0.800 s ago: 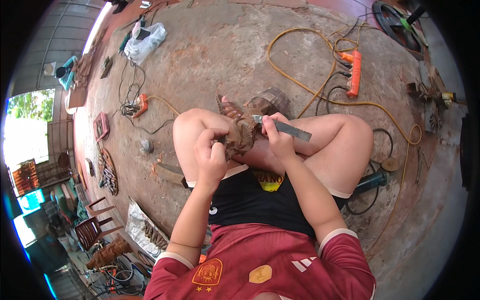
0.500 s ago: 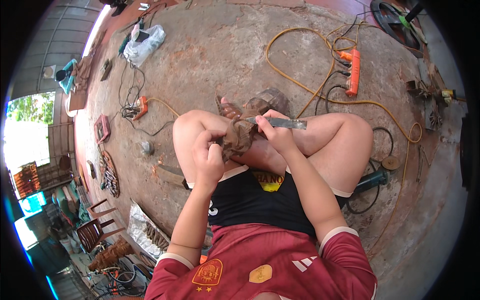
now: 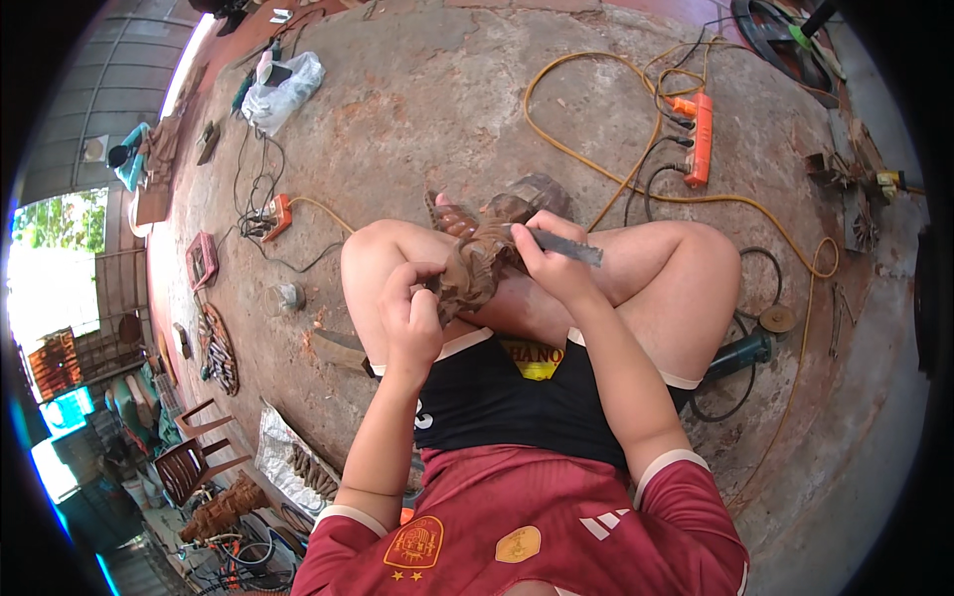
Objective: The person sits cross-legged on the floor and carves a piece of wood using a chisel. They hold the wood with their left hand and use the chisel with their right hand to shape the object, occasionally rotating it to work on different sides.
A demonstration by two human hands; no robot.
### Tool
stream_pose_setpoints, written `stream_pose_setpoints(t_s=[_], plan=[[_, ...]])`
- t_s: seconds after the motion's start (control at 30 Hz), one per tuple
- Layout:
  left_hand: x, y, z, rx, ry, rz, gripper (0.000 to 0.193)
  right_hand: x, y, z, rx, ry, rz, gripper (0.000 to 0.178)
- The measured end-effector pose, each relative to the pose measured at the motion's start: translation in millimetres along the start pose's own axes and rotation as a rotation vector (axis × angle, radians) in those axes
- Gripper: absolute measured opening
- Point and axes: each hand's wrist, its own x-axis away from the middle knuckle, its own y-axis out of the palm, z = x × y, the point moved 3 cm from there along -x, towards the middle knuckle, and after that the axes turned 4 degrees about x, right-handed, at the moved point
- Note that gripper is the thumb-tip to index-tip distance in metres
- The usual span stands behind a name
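Over your crossed legs, around the middle of the worn concrete floor [image 3: 427, 119], is a brown carved piece [image 3: 472, 273], its surface cut in deep folds and ridges. Your left hand [image 3: 409, 303] is closed on its left side, fingers bent. Your right hand [image 3: 549, 258] is clamped on a flat grey metal tool [image 3: 573, 247], whose broad end sticks out to the right; the working end lies at the carving by your fingertips, too small to tell whether it touches. Just beyond the carving is a dark rounded form [image 3: 545, 192], and you cannot tell if the two are joined.

Toward the floor's right edge lies an orange power strip [image 3: 703, 139] with black plugs in it, a yellow cord [image 3: 730, 198] looping around it. Nearer, beside your right knee, lies a dark green power tool [image 3: 740, 360], with a round disc [image 3: 777, 319] close by. Toward the left edge are another orange power strip [image 3: 279, 214], a pink tray [image 3: 202, 260] and a clear jar [image 3: 285, 297]. Near the far left corner sits a translucent plastic bag [image 3: 288, 97]; toward the near left corner, a white sheet [image 3: 278, 445] carries a row of slender brown pieces [image 3: 310, 469].
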Motion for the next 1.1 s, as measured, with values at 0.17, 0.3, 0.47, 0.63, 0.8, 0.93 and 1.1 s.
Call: stream_pose_setpoints(t_s=[0.17,0.3,0.47,0.63,0.8,0.93,1.1], plan=[[0.1,-1.0,2.5,-0.027,0.004,-0.003,0.031,-2.5,-5.0,-0.4,-0.143,0.101,-0.161,0.022],[-0.1,0.7,-3.1,0.030,-0.005,-0.006,0.031,-4.3,-1.8,9.7,-0.174,0.126,-0.188,0.022],[-0.5,1.5,-4.2,0.039,0.016,0.000,0.032,-6.4,-6.8,10.1,-0.014,0.100,-0.108,0.019],[-0.1,0.7,-2.9,0.018,0.004,-0.003,0.031,-5.3,-6.0,7.5,-0.204,0.224,-0.255,0.016],[-0.1,0.8,-2.6,0.011,0.024,-0.004,0.031,-12.6,-8.1,17.9,0.053,0.025,0.002,0.022],[0.3,-0.2,-2.3,0.004,0.023,0.001,0.030,-9.5,-6.5,19.5,-0.263,0.315,-0.134,0.023],[-0.3,1.2,-0.5,0.006,0.020,0.008,0.030,-8.8,-0.3,22.0,-0.264,0.320,-0.266,0.023]])
